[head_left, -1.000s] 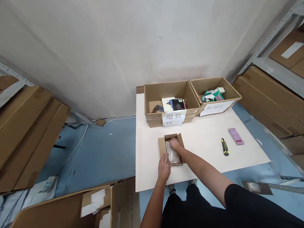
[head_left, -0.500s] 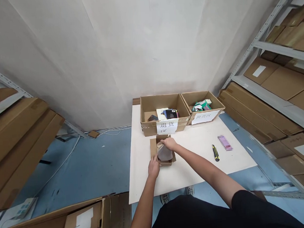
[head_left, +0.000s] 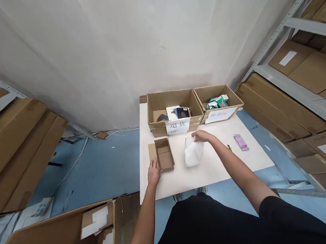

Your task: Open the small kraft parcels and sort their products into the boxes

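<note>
Through the head camera I have the two hands well apart over the white table (head_left: 181,184). The right hand (head_left: 201,135) is closed on the top edge of a white bag (head_left: 193,152), fingertips pinching it near its upper corner, and the bag hangs below at a slight tilt; I cannot tell whether its lower end touches the tabletop. To its left, just beside it, sits a small open box (head_left: 165,161), and I can see down to its brown bottom. The left hand (head_left: 154,172) touches that box at its left flap and near corner, but I cannot make out whether it grips the cardboard or only rests on it. Beyond them, against the wall, I see two larger boxes side by side: the left box (head_left: 158,129) bears a white paper label (head_left: 178,126) and holds books (head_left: 183,112), and the right box (head_left: 209,92) holds green and white packets (head_left: 217,102). A knife (head_left: 229,147) shows only in part past the right forearm, and near it lies a purple item (head_left: 240,142), too pixelated for me to name. At my lower left, a big carton (head_left: 48,234) stands beside the table.
</note>
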Demonstrator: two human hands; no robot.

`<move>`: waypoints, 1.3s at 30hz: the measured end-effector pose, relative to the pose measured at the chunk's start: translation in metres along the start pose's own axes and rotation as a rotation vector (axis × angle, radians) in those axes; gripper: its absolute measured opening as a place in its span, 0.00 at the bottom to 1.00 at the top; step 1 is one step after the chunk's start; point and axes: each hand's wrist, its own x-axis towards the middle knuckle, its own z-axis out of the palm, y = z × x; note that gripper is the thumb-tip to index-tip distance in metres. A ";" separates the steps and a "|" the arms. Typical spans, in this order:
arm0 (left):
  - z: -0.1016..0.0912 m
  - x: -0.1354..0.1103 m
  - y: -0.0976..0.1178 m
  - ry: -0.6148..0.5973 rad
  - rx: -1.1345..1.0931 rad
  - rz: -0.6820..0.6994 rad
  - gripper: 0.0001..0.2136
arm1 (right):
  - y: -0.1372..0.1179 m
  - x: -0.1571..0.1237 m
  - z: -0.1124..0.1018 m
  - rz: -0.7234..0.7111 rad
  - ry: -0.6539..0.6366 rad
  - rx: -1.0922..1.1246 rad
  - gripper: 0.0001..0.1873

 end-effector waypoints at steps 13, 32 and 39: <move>0.011 0.025 0.097 0.073 -0.227 0.014 0.32 | 0.024 -0.028 0.213 0.245 -0.039 0.059 0.38; 0.169 0.109 0.192 -0.133 -0.653 -0.615 0.09 | 0.064 -0.047 0.281 0.401 0.199 0.321 0.28; 0.165 0.035 0.184 0.146 -1.062 -0.904 0.15 | 0.046 -0.018 0.276 0.288 0.090 0.330 0.38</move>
